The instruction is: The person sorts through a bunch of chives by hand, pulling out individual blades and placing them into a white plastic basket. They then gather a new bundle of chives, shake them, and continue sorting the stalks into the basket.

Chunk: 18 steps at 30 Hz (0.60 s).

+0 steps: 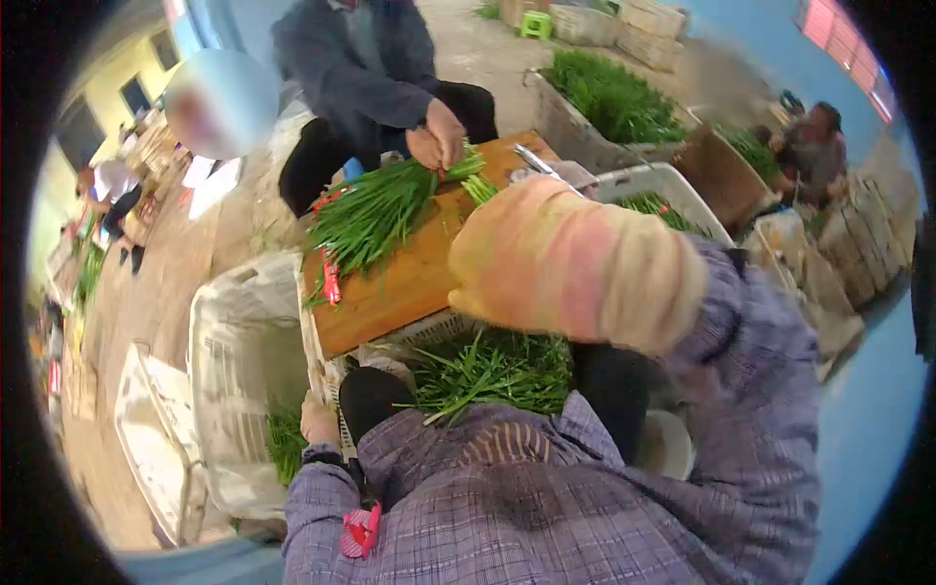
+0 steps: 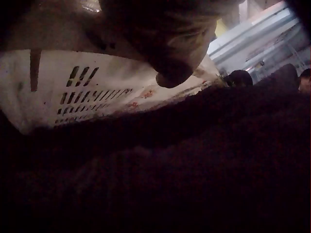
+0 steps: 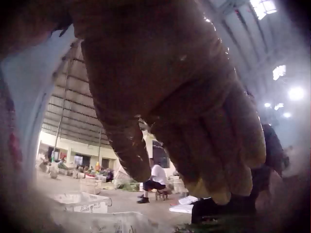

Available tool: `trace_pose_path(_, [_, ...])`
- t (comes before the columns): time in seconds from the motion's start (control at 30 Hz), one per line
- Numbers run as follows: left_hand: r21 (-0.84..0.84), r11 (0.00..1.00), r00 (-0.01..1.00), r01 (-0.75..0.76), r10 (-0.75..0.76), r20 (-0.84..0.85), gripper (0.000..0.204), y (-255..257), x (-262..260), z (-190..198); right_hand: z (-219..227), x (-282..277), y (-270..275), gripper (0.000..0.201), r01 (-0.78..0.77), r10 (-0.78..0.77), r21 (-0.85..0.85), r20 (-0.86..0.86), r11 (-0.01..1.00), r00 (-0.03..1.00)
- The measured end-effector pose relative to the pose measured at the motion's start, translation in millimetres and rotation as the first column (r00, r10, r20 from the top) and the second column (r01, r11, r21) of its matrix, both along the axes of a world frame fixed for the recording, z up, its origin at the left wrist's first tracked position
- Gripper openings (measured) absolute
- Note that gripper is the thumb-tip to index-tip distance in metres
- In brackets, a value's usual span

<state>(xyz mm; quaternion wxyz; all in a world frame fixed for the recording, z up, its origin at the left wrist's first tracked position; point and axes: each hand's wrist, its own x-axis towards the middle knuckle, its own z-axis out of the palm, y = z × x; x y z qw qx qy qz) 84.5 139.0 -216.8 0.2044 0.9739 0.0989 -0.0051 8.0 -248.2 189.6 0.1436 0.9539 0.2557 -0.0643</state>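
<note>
My left hand (image 1: pixel 319 419) holds the rim of a white slotted crate (image 1: pixel 219 336) beside my left knee; a finger shows against the slotted crate wall (image 2: pixel 87 92) in the dark left wrist view. The gloved right hand (image 1: pixel 546 253) is raised over the right side of a wooden board (image 1: pixel 390 307). In the right wrist view its fingers (image 3: pixel 209 160) hang extended, with nothing held. A bunch of long green leafy stalks (image 1: pixel 375 214) lies on the board, and another person's hands (image 1: pixel 439 141) grip its pale end. Loose green stalks (image 1: pixel 497 375) lie below the board, near my lap.
Red-handled tools (image 1: pixel 331 281) lie at the board's left edge. A metal blade-like object (image 1: pixel 541 166) sticks out past the glove. Behind it stands a white crate (image 1: pixel 668 180) holding greens; farther back is a large bin of greens (image 1: pixel 614 97). A bucket (image 1: pixel 668 444) stands by my right leg.
</note>
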Motion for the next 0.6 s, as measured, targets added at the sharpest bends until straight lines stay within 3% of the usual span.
trace_pose_path(0.03, [-0.013,0.999,0.999,-0.035,0.035,0.001,0.035,0,-2,-2,11,-1,12,0.024,-0.178,0.169,-0.229,-0.058,0.957,0.984])
trace_pose_path(0.1, [0.001,0.999,0.995,-0.033,0.033,-0.099,0.037,-19,-3,35,12,5,22,0.024,-0.237,0.228,-0.227,-0.064,0.945,0.971])
trace_pose_path(0.17, [-0.1,0.991,0.978,-0.09,0.069,-0.199,0.04,-37,-10,71,8,10,41,0.024,-0.291,0.28,-0.2,-0.08,0.936,0.957])
trace_pose_path(0.2, [-0.075,0.988,0.969,-0.137,0.117,-0.22,0.04,-36,-25,70,3,11,52,0.024,-0.324,0.312,-0.171,-0.095,0.93,0.945])
trace_pose_path(0.3, [0.219,0.956,0.96,0.194,-0.139,-0.241,0.023,-28,-11,53,5,24,84,0.023,-0.416,0.417,-0.138,-0.025,0.899,0.909])
trace_pose_path(0.37, [0.093,0.996,0.994,0.02,-0.03,0.108,0.042,4,-1,-25,3,28,98,0.023,-0.458,0.46,-0.096,-0.004,0.884,0.888])
trace_pose_path(0.4, [0.121,0.993,0.999,-0.002,-0.002,0.034,0.042,-5,-4,-2,5,29,99,0.023,-0.458,0.461,-0.095,0.009,0.884,0.888])
trace_pose_path(0.47, [0.089,0.996,1.0,0.004,-0.004,0.006,0.041,-6,-1,7,8,29,97,0.022,-0.434,0.438,-0.1,0.013,0.895,0.899])
trace_pose_path(0.53, [0.036,0.999,0.992,-0.015,0.02,-0.128,0.04,-10,-4,20,7,21,98,0.022,-0.399,0.4,-0.086,-0.006,0.913,0.917])
trace_pose_path(0.6, [0.077,0.996,0.991,-0.049,0.058,-0.118,0.04,-12,-2,14,6,19,98,0.022,-0.391,0.391,-0.053,-0.014,0.919,0.92])
